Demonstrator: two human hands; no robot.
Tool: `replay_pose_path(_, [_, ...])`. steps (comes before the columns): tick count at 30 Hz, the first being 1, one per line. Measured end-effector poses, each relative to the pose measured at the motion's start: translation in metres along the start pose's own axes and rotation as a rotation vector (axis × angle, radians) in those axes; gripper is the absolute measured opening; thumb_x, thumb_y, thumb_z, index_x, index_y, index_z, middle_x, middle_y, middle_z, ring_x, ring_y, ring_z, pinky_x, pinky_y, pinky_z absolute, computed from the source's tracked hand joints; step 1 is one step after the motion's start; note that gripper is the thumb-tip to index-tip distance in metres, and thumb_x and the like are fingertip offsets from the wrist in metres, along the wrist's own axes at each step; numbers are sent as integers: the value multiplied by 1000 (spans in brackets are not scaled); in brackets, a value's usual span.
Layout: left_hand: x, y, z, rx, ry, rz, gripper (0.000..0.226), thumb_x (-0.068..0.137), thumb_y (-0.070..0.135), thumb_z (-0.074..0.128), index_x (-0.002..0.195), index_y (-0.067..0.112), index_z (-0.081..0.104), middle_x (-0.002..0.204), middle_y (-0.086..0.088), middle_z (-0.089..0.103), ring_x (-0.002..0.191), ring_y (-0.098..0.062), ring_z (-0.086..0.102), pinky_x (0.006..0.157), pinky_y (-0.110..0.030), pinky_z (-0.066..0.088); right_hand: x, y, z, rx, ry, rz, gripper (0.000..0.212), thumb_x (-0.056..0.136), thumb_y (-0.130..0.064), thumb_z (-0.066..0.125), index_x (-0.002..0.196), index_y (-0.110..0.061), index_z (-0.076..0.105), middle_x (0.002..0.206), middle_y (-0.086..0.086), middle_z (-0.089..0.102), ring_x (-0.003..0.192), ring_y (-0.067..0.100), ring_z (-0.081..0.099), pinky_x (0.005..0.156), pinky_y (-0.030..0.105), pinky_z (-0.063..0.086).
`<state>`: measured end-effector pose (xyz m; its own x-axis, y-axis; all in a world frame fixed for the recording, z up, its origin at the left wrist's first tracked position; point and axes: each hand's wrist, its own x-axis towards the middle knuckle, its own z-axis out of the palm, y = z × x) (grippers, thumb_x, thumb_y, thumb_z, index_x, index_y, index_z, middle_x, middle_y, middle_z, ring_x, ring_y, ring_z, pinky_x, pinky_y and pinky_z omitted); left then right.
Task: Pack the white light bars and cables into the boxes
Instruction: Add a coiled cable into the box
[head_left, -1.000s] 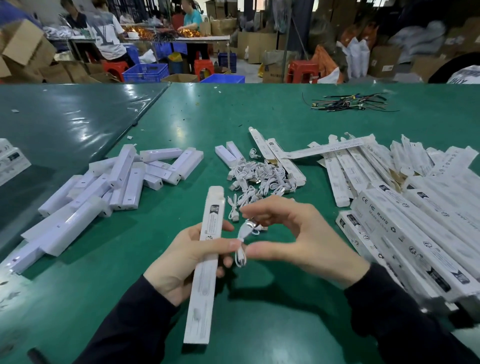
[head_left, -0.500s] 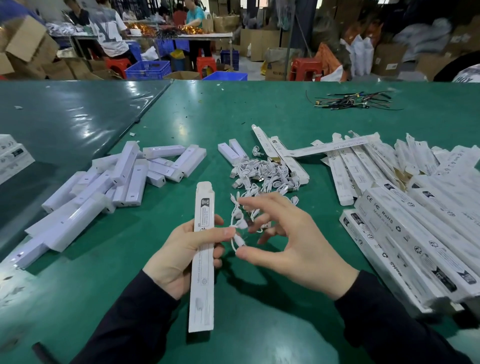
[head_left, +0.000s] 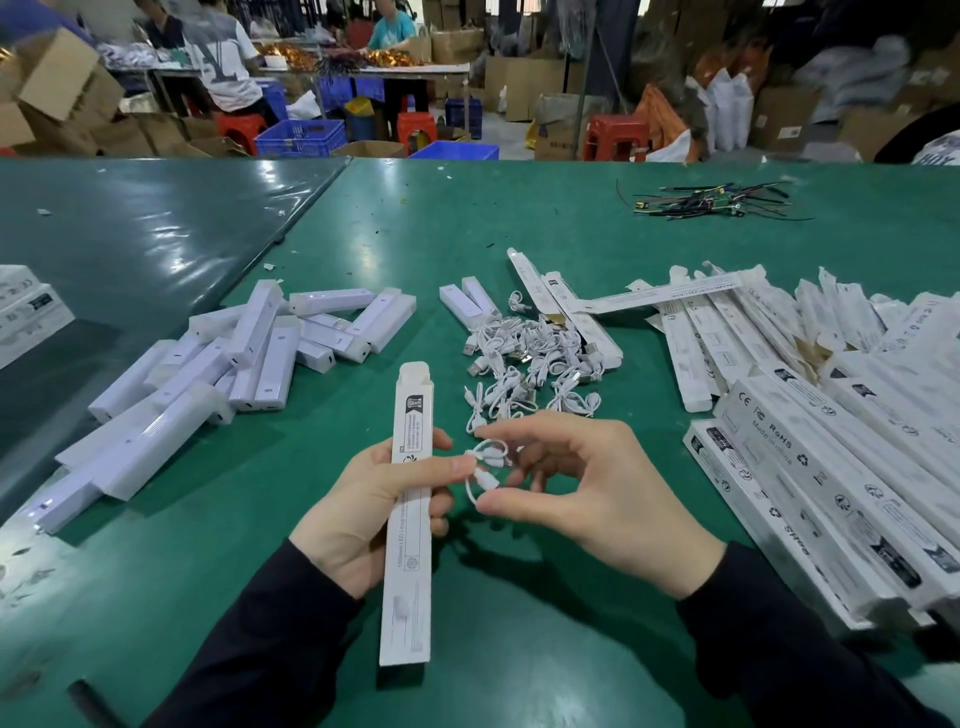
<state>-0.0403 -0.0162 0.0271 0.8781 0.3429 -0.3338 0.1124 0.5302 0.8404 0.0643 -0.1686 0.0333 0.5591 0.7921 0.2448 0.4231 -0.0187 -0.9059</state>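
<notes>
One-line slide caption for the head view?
Left hand holds long white cardboard box; right hand pinches coiled white cable above green table.

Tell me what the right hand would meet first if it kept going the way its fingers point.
The right hand, holding a small white cable, points left toward the box gripped in the left hand. It would likely touch that box or the left thumb first.

Box (head_left: 410, 499) middle hidden under left hand (head_left: 363, 514) thumb; small print unreadable. Cable (head_left: 485, 467) partly covered by right hand (head_left: 587, 488) fingers (head_left: 519, 426). Stacked boxes (head_left: 831, 467) cut off at right edge. Box pile (head_left: 26, 312) cut off at left edge. Background people blurred.
</notes>
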Motion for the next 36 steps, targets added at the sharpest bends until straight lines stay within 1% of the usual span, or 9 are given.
replay_pose_path(4, [1, -1, 1, -37, 8, 13, 36, 56, 4, 72, 87, 8, 54, 54, -1, 55, 35, -7, 40, 34, -16, 38, 0, 0, 1, 110, 74, 5, 35, 69, -3, 86, 100, -15, 75, 79, -5, 69, 64, 8, 60, 66, 23, 53])
replay_pose_path(8, [2, -1, 1, -88, 15, 16, 32, 59, 3, 70, 86, 9, 54, 54, -1, 56, 34, -7, 41, 34, -15, 38, -4, -1, 11, -29, 176, -130, 27, 75, -6, 81, 99, -15, 73, 87, -5, 67, 71, 11, 65, 68, 25, 56])
replay_pose_path(11, [1, -1, 1, -90, 10, 13, 34, 58, 2, 72, 86, 9, 54, 51, 0, 49, 32, -7, 40, 33, -15, 37, -7, 0, 15, -54, 78, -112, 67, 68, -27, 87, 129, -23, 57, 121, -9, 54, 90, 11, 62, 71, 23, 55])
replay_pose_path(13, [0, -1, 1, -53, -5, 7, 43, 57, -7, 80, 86, 9, 54, 48, 0, 45, 31, -8, 39, 33, -16, 37, -6, 1, 14, -114, 23, -105, 85, 64, -37, 90, 138, -25, 50, 131, -13, 47, 106, 6, 56, 76, 16, 51])
replay_pose_path(17, [0, -2, 2, -49, -17, 4, 43, 59, -6, 81, 88, 8, 53, 48, 0, 47, 32, -8, 40, 34, -16, 39, -5, 3, 14, -69, 71, -82, 65, 68, -26, 89, 127, -21, 63, 98, -5, 68, 89, 14, 63, 79, 23, 54])
replay_pose_path(25, [1, -1, 3, -69, -3, 24, 44, 58, -8, 81, 87, 11, 53, 54, 1, 55, 33, -7, 39, 33, -17, 37, -3, 3, 9, 170, 127, 3, 48, 65, -4, 88, 109, -19, 73, 92, 3, 76, 78, 11, 72, 75, 19, 54])
replay_pose_path(29, [-1, 0, 5, 56, 3, 62, 34, 65, 25, 73, 91, 9, 57, 67, -7, 66, 32, -13, 43, 33, -19, 40, 1, 5, 1, 194, 129, 54, 34, 72, -5, 83, 99, -25, 76, 86, -7, 77, 76, 6, 71, 77, 18, 55])
replay_pose_path(32, [-3, 0, 6, 151, -97, 1, 50, 74, 38, 67, 111, 8, 53, 74, -14, 67, 32, -20, 49, 34, -23, 44, 6, 6, -12, 213, 222, 49, 28, 72, -14, 81, 98, -24, 76, 86, -2, 77, 82, 18, 74, 82, 26, 58])
replay_pose_path(36, [-8, -4, 7, 281, -305, -68, 46, 83, 33, 68, 112, 3, 48, 68, -17, 60, 33, -22, 52, 35, -24, 46, 11, 8, -24, 319, 274, 42, 20, 76, -14, 74, 95, -16, 76, 81, 5, 77, 78, 20, 75, 68, 22, 57])
